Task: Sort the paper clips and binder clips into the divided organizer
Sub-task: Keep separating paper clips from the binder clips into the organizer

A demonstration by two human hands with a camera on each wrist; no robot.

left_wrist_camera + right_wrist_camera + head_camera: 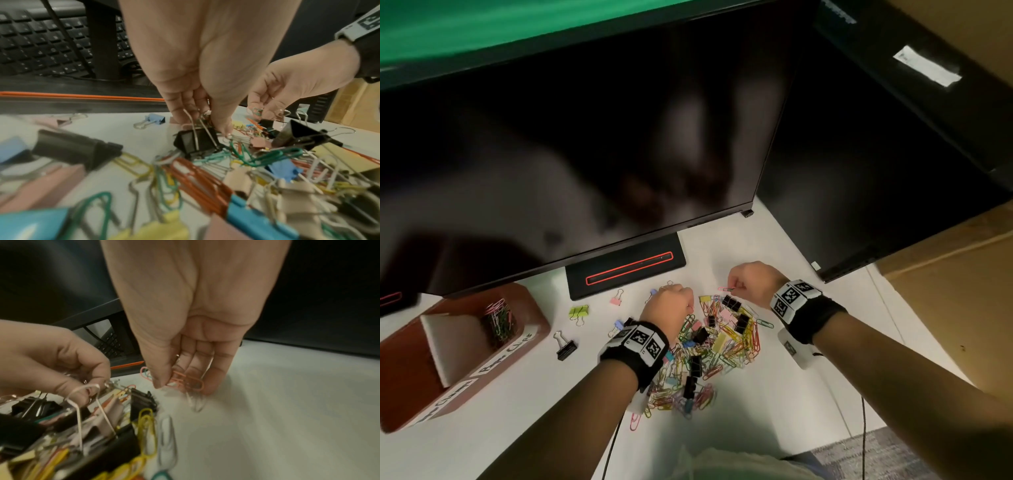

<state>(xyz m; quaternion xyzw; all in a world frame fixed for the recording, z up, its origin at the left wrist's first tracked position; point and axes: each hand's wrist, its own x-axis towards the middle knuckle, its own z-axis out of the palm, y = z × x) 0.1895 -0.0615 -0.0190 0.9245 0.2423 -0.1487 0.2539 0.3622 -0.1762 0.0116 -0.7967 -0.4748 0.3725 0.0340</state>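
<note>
Two dark monitors [571, 144] loom over a white bench [808, 359], one stand base [626, 265] ringed by a red line. At the left edge sits one brown organizer [400, 373] with a white divider [436, 349]; its far compartment holds a small heap of paper clips [499, 322], and what the near one holds cannot be told.

In the middle of the bench lies one tangled pile of clips [719, 346], too many to count. Five binder clips lie loose to its left: one black [565, 346], one green [578, 312], one pink [617, 298], two blue [616, 327].

The left hand [667, 306] is curled over the pile's far edge, its grip pinched on the wire handles of a black binder clip [197, 142] that rests on the heap. Just beside it, the right hand [751, 284] has its fingers drawn in around a bunch of paper clips [185, 381], pink and green among them, held just above the bench.
</note>
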